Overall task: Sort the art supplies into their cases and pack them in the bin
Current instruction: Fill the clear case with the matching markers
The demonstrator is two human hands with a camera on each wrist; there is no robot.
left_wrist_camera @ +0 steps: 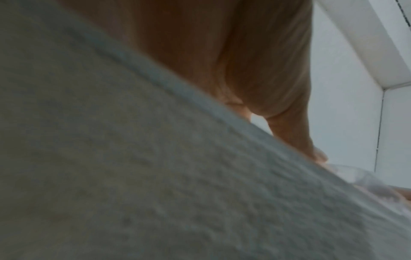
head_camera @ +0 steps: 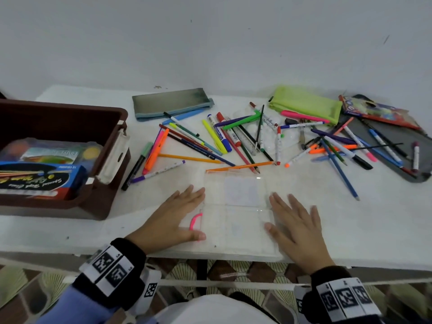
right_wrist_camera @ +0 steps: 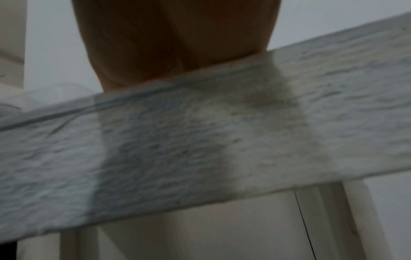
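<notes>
Mostly, your sorting lies ahead: the brown bin (head_camera: 70, 127) at 9 o'clock already holds a paint set and a blue box, but pens and markers (head_camera: 233, 139) sprawl loose across the counter (head_camera: 350, 218) from 11 to 2 o'clock. Your left hand (head_camera: 173, 218) and right hand (head_camera: 294, 228) lie flat, fingers straight and spread, either side of a clear case (head_camera: 236, 213) at 6 o'clock; it looks empty. A grey pouch (head_camera: 170, 101) at 11, a green pouch (head_camera: 306, 104) and a dark case (head_camera: 392, 136) at 2 wait unfilled. Crossed pens will hinder clean picking.
</notes>
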